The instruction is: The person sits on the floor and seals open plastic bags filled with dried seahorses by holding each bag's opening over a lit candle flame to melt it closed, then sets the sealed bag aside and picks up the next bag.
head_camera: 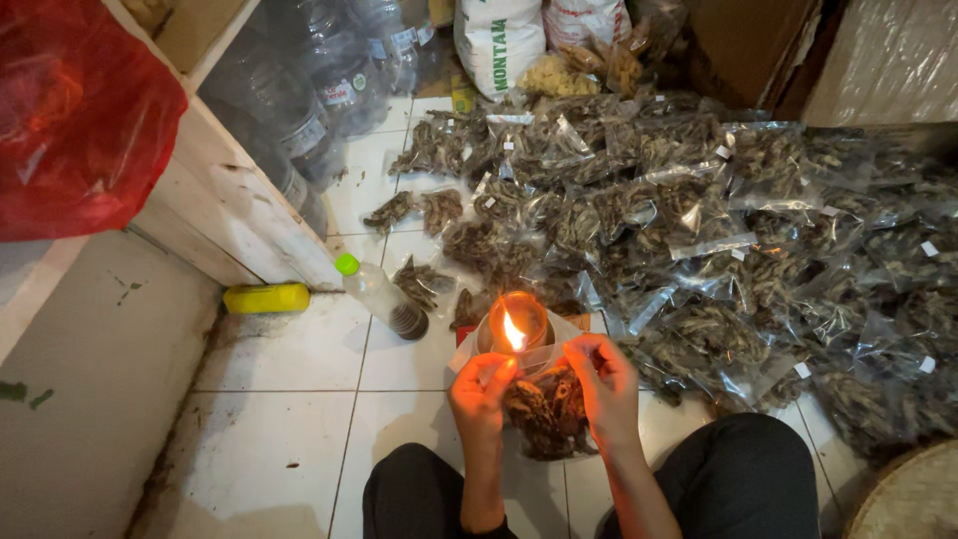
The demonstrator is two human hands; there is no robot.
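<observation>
Between my knees, on the white tiled floor [299, 439], I hold a clear plastic bag [544, 404] of dark dried pieces up to a small flame [514, 331]. My left hand [481, 391] has its fingertips pinched shut on the bag's top edge at the left, and my right hand [604, 384] pinches the same edge at the right, fingers curled tight; the bag hangs down between the two hands with its filled bottom near the floor. That top edge sits just beside the flame, which burns in a small round glass lamp [517, 321] standing directly ahead of my hands and throwing an orange glow on them.

Left of the lamp lies a clear plastic bottle with a green cap [379, 291] on its side, and further left a yellow cylinder [266, 297] rests against the foot of a white wooden shelf [235, 215]. A red plastic bag [75, 110] bulges at the upper left, with large clear water jugs [309, 90] beyond the shelf. A wide heap of filled clear packets [718, 240] spreads over the floor ahead and to my right. A woven basket rim [913, 499] shows at the lower right corner, and white sacks [499, 40] stand at the far wall.
</observation>
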